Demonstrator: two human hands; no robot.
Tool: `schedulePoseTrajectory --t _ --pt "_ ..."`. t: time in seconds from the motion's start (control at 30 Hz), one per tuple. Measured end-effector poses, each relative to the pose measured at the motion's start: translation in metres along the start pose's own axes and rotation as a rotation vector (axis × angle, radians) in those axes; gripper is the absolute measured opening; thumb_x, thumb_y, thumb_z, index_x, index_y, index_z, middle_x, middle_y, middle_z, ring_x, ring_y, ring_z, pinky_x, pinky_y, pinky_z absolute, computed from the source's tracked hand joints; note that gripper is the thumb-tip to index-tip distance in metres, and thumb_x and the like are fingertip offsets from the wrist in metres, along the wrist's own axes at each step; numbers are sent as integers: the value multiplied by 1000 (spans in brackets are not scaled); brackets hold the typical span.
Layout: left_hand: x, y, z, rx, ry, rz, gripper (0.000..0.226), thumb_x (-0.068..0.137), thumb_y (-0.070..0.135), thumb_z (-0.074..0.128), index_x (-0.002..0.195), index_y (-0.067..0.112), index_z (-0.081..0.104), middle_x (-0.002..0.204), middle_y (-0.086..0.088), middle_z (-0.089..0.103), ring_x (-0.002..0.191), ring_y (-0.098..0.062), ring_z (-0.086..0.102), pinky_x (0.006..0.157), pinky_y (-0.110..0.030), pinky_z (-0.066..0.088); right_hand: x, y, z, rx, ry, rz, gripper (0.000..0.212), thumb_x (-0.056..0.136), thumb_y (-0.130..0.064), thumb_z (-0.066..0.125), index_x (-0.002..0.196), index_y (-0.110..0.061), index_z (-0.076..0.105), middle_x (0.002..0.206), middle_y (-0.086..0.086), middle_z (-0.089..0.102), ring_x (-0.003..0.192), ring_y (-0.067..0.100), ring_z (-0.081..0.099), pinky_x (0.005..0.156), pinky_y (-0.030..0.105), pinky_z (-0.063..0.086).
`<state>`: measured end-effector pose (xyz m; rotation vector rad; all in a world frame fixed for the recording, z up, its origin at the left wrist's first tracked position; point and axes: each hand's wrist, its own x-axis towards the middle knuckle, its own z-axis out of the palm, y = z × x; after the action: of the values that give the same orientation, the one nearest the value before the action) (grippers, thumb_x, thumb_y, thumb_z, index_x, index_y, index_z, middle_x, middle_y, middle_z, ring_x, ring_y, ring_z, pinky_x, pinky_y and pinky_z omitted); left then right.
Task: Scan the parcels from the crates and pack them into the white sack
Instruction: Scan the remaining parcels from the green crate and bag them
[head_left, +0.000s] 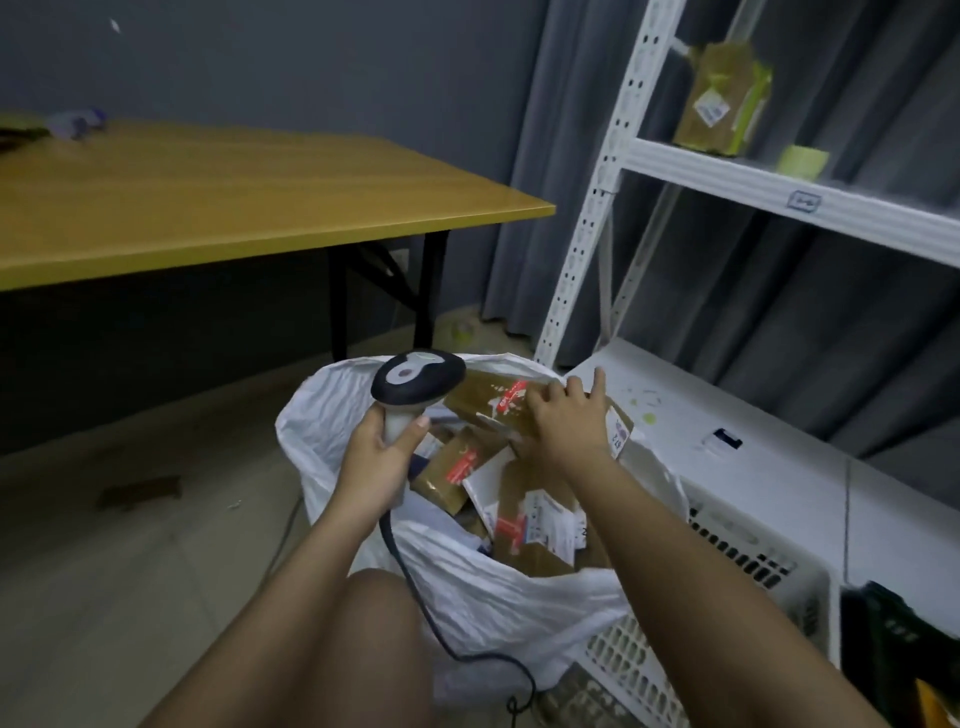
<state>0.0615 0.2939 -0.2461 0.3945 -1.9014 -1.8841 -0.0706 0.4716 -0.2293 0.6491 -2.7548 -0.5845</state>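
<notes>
Packing step – right hand (563, 418) grips brown parcel (519, 405) over open mouth of white sack (493, 587), sack already near full. Left hand (376, 457) wraps scanner (415, 387) handle, head aimed toward parcel. Parcel long axis runs left-right, tilted down to right. Next: likely lower parcel onto pile, let go.
</notes>
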Motion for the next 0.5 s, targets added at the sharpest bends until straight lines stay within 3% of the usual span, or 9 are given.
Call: schedulePoseTrajectory --t 0.1,0.23,0.4,0.5 --pt "10 -3 2 -11 6 -23 29 93 23 60 121 20 56 104 10 65 92 0 61 69 -13 46 18 -3 9 39 -134 -46 72 90 -65 46 151 -33 24 150 7 39 141 35 27 111 68 -7" --pt "19 -8 5 -13 2 -52 29 93 22 60 122 19 57 105 5 67 96 -11 63 81 -25 50 20 8 34 406 -407 -37 99 76 -65 63 151 -42 3 156 5 24 141 35 23 109 53 28" --pt "25 -18 13 -35 -29 -71 27 93 19 60 119 22 56 102 10 65 94 -4 60 75 -20 45 9 19 58 555 -399 -9 101 68 -56 69 147 -44 7 149 0 26 126 29 35 97 46 42" --pt "26 -23 16 -40 -42 -68 26 92 18 60 117 22 56 98 13 64 87 1 60 70 -16 45 6 20 58 614 -243 54 88 65 -58 63 141 -38 24 139 2 37 119 24 40 88 38 44"
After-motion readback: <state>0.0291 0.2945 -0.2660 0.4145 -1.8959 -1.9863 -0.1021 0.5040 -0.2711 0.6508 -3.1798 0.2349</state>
